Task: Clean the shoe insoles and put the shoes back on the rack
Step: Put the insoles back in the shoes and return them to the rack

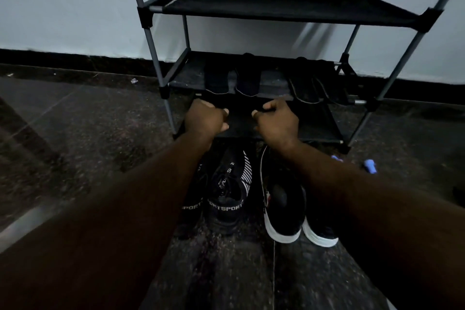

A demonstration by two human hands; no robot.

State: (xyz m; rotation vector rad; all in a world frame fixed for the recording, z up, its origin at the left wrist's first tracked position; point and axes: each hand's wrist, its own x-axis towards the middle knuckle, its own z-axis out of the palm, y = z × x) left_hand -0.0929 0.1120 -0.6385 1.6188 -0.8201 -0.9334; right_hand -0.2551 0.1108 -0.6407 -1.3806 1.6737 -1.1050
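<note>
Left hand point(206, 118): fingers curled, in front of bottom shelf; grip on anything, cannot tell, too dark.
Right hand point(276, 121): same, near left.
Insoles point(217, 78): four, flat on middle shelf of shoe rack point(276, 5); out of shoes, likely for cleaning or airing.
Knit shoes point(226, 194): on floor point(75, 121) before rack, not shelved; collar reads "SPORT".
White-soled sneakers point(284, 209): beside them, heels toward person; side label unreadable.

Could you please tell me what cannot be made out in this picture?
Head view only.
Whether the left hand or right hand holds anything: each grip merges with the dark bottom shelf.
Left sport shoe: mostly under the left forearm.
Blue objects: small and blurred.
Rack top: cut off by the upper edge.
</note>
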